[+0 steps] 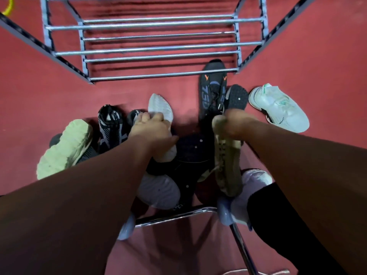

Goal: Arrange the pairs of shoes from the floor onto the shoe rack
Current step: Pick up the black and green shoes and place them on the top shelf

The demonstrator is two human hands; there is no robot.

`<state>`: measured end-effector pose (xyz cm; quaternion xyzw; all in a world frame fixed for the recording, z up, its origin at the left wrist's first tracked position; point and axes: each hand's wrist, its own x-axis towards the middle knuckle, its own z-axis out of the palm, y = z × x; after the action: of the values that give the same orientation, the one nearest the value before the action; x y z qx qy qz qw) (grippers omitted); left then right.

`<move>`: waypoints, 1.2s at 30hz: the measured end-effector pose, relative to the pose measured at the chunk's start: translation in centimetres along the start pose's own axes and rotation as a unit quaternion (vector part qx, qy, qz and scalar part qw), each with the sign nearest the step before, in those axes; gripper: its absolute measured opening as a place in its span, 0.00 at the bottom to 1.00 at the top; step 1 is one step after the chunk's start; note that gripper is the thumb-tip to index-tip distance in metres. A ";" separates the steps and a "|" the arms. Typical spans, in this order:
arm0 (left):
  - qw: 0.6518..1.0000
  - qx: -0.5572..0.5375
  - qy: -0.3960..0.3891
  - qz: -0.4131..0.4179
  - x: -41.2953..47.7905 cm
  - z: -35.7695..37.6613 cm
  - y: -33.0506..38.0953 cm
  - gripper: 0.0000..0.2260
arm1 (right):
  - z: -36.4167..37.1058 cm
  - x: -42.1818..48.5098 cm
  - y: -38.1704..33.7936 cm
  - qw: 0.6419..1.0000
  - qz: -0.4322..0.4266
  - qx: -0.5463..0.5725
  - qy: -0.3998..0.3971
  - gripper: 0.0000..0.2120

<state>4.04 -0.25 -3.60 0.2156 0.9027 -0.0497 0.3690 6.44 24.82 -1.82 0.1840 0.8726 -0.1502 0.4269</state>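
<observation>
A metal shoe rack (155, 46) with bare silver bars stands ahead on the red floor. My left hand (153, 130) grips a white-soled shoe (160, 108) lying sole up. My right hand (238, 124) grips an olive knit sneaker (228, 161) at its toe end. Around them lie a black patterned sneaker (111, 128), a shoe with a pale green sole (65, 149), a black sneaker with orange marks (212, 86), a black-soled shoe (237, 98) and a white-green sneaker (278, 108).
A chrome chair frame (178, 215) crosses the floor near my feet, which wear pale shoes (248, 195). Dark shelf rails (39, 46) flank the rack on both sides. More dark shoes (190, 155) lie between my hands.
</observation>
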 end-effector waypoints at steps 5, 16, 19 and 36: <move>0.987 0.090 -0.056 -0.125 0.3 -0.8 -1.4 0.36 | -1.1 -1.4 4.6 0.986 0.132 -0.016 0.100 0.29; 0.989 -0.005 -0.073 0.127 1.1 3.7 7.5 0.29 | 3.5 -0.4 -0.4 0.964 -0.158 -0.216 0.004 0.21; 0.994 0.044 -0.056 0.084 1.6 5.2 8.5 0.37 | 3.4 0.3 0.6 0.964 -0.099 -0.244 0.037 0.20; 0.854 -0.500 0.020 -0.143 4.5 -1.7 0.8 0.14 | -0.3 1.8 8.1 0.987 0.134 0.027 0.090 0.14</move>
<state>0.47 2.52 -5.42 -0.1284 0.8340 0.3606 0.3974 8.82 32.45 -3.98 0.3235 0.8705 -0.0984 0.3576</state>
